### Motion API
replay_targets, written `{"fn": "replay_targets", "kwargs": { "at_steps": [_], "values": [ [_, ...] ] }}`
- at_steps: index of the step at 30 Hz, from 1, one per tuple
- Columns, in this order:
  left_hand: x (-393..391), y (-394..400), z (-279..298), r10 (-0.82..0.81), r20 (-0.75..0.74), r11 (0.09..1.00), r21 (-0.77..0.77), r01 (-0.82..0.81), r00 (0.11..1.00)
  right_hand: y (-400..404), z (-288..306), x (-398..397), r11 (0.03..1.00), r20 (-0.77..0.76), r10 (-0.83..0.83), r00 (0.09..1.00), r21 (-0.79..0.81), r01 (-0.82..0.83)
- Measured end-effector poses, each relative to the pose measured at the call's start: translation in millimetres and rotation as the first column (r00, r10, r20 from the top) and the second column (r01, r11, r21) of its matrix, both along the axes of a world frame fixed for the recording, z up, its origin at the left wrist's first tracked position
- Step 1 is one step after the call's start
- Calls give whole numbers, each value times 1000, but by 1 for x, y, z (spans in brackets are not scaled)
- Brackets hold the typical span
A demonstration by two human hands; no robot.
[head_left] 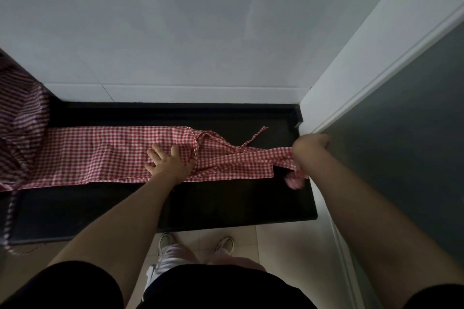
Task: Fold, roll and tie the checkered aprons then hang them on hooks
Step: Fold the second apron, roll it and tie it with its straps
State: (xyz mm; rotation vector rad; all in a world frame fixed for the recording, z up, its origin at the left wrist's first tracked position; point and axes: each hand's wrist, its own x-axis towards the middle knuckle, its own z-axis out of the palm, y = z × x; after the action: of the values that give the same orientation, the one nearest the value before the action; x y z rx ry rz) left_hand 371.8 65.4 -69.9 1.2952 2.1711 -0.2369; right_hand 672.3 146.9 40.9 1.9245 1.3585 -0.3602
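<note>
Two aprons: left hand (168, 162) flattens one apron (100, 155); right hand (310, 145) grips it.

Dim, soft light; wide-angle edge distortion

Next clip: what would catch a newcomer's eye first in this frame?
The red-and-white checkered apron, folded into a long strip across the black counter, stands out against the pale wall. The left hand lies flat on its middle, while the right hand grips its right end at the counter's edge. At far left, more checkered cloth lies bunched and spills over the counter's front.
</note>
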Motion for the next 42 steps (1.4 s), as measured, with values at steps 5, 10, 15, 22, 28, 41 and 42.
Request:
{"fn": "replay_targets", "kwargs": {
  "at_steps": [5, 10, 15, 22, 28, 41, 42],
  "values": [
    [-1, -1, -2, -34, -58, 999, -24, 33, 998, 14, -5, -5, 906, 290, 422, 859, -132, -401],
    [-2, -1, -3, -54, -90, 998, -15, 53, 994, 10, -39, -21, 847, -185, 518, 835, -30, -531],
    [-5, -2, -6, -63, -93, 998, -1, 64, 994, -4, -50, -25, 824, -98, 566, 818, 58, -564],
    [-1, 4, -5, -49, -99, 999, -28, 46, 994, 6, -26, -5, 870, 135, 475, 870, 79, -487],
    [-3, 4, -4, -70, -105, 996, -56, 64, 992, 16, -26, -25, 803, 8, 337, 942, -525, -282],
    [-7, 5, -8, -77, -91, 996, -56, 72, 993, -11, -70, -44, 920, -359, 368, 858, 273, -280],
    [-8, 5, -8, -82, -93, 996, -53, 77, 992, -9, -68, -43, 931, -344, 332, 878, 270, -246]
  ]
}}
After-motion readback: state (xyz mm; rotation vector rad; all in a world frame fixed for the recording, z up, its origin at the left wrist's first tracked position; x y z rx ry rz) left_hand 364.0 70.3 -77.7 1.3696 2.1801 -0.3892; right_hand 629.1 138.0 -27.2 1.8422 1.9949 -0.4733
